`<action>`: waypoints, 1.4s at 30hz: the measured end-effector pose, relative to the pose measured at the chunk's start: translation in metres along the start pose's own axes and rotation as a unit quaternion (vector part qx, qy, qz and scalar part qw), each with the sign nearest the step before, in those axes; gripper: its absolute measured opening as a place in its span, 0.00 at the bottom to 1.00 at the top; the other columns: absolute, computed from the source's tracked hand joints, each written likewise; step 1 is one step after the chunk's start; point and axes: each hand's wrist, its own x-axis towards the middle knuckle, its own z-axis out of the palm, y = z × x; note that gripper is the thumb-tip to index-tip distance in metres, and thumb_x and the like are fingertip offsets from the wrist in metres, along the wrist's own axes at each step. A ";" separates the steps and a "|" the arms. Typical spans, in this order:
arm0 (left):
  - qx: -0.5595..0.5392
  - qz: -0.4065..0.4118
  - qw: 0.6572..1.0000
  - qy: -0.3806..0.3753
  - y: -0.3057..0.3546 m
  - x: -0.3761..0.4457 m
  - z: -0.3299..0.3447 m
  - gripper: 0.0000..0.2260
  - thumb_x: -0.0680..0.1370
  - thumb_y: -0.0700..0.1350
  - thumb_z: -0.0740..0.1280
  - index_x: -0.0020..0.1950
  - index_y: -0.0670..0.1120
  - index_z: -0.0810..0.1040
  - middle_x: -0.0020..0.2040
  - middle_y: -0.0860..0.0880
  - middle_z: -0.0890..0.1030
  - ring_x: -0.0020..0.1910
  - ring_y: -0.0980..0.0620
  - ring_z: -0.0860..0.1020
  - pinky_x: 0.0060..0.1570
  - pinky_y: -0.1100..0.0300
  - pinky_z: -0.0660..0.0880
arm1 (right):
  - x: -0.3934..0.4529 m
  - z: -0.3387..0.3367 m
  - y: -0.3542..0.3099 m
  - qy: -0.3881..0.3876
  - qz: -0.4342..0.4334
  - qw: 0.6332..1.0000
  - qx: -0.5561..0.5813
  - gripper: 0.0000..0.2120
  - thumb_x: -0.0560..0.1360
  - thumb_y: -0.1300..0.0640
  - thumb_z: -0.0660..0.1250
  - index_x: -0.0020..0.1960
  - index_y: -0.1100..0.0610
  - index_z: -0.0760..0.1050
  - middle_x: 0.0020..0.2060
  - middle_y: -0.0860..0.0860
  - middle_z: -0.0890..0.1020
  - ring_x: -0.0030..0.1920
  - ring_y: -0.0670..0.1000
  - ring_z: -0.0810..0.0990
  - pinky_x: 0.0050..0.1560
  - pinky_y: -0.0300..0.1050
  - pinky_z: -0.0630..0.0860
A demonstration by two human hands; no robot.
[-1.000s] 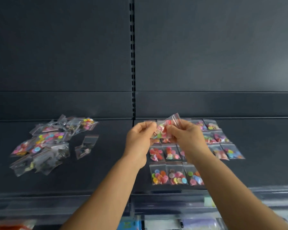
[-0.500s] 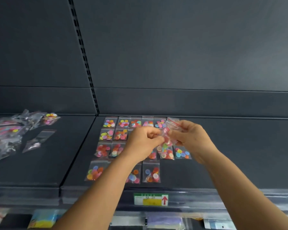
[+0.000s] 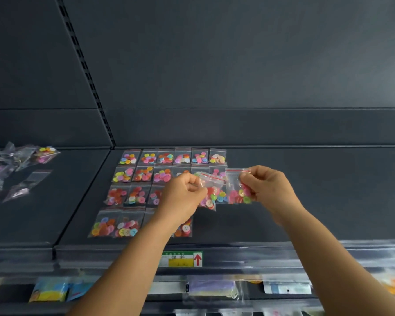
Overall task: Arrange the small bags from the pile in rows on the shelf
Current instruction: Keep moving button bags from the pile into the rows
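Note:
Several small clear bags of coloured buttons lie in rows on the dark shelf. My left hand pinches one small bag just above the rows' right end. My right hand pinches a second small bag by its right side, held upright beside the first. The two bags hang side by side, slightly apart. The loose pile of bags lies at the far left of the shelf. My left forearm hides part of the front rows.
The shelf's back wall rises behind the rows, with a slotted upright to the left. A price label with a red arrow sits on the shelf's front rail. Packaged goods hang on the level below.
The view has swung further right. My hands, which held the bags together, have drawn apart, each now holding its own bag.

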 end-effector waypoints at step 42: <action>0.418 0.165 0.891 -0.071 -0.014 -0.033 0.017 0.25 0.82 0.53 0.53 0.77 0.45 0.53 0.78 0.51 0.53 0.76 0.52 0.50 0.73 0.57 0.47 | -0.035 0.027 0.030 -0.098 -0.220 0.855 -0.460 0.20 0.78 0.49 0.59 0.70 0.48 0.67 0.66 0.47 0.69 0.65 0.51 0.67 0.63 0.42 0.66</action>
